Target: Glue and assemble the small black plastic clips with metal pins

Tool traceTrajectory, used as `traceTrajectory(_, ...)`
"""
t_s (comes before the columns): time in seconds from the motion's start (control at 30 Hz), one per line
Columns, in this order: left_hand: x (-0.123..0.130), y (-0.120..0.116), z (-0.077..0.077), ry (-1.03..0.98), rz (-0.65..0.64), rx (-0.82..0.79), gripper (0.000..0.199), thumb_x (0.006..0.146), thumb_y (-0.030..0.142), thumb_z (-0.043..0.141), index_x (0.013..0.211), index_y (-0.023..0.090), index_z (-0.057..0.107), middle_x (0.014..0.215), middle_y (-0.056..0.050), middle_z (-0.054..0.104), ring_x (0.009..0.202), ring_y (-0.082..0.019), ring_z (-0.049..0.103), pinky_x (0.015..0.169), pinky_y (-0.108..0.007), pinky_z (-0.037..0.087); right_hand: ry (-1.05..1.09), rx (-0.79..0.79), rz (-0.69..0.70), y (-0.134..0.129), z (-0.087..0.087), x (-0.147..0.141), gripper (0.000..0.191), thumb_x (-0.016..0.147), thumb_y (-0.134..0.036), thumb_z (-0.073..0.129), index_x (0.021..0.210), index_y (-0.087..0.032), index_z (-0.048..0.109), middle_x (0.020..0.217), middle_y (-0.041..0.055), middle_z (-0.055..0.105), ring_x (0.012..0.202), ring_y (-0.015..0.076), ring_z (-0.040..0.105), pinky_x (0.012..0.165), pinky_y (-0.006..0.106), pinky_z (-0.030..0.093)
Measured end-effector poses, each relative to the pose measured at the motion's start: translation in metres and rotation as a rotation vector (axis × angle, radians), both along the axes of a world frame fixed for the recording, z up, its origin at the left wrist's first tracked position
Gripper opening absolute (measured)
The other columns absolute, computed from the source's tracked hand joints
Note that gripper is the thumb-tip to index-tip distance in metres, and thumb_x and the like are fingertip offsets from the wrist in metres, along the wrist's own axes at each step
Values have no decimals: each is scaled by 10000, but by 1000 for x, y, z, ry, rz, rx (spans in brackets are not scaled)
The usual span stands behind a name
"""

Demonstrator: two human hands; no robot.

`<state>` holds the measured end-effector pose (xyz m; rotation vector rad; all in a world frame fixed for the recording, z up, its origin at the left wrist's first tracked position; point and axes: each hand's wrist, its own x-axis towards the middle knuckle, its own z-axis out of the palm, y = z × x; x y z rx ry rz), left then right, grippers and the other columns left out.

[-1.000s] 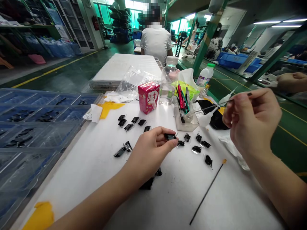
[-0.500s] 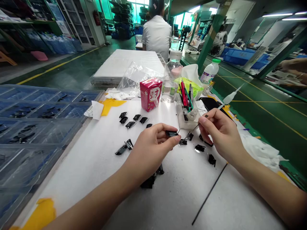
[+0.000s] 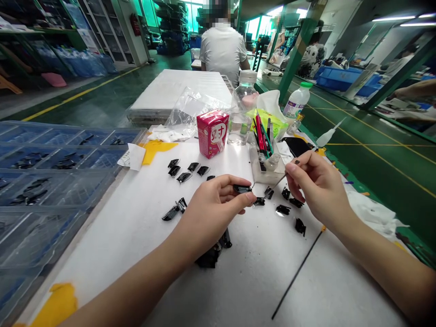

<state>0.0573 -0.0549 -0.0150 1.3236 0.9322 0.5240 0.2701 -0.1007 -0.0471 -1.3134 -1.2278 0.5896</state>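
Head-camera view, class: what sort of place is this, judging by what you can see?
Probably a factory floor for hand assembly: a compartment tray of small black parts, a white workbench, and a green floor with yellow lines.

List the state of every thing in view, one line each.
Left hand, pinching a small black piece
Right hand, holding a thin tool
Water bottle, capped, partly filled
White bottle, capped
Plastic bag, crumpled
Divided tray, holding black pieces

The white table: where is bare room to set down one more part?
A bare white patch lies between the left forearm and the thin black rod. Crowded: the black parts around the right hand, beside the pen holder.
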Motion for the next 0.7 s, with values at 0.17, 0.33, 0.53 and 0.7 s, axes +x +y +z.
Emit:
traceTrajectory(0.17,-2,2,-1,-32,3,-26,251,874,291,763,1085,170,704,855,-15,774,855,-172,717,807,-280,548,-10,44,-17,0,0,2,354,892,-470,755,762,-243,516,509,-78,475,354,90,396,310,217,276)
traceTrajectory(0.33,-2,2,-4,-83,-1,-62,270,890,281,748,1119,155,681,994,-60,807,978,-203,742,898,-314,560,-7,227,-115,-1,7,12,285,906,-377,754,796,-262,517,586,-57,514,390,119,424,303,261,293)
traceTrajectory(0.53,-1,1,-2,-77,-1,-61,259,918,294,720,1128,151,670,1035,-69,804,988,-189,737,893,-301,565,-82,469,-262,1,19,18,230,933,-292,727,836,-273,519,730,-25,582,462,132,503,345,309,339)
traceTrajectory(0.7,0,0,-5,-76,-15,-41,239,922,296,706,1119,169,659,1018,-55,801,989,-189,732,897,-317,561,-227,353,-169,9,15,17,184,939,-268,705,877,-262,532,772,-15,606,438,114,506,352,286,358)
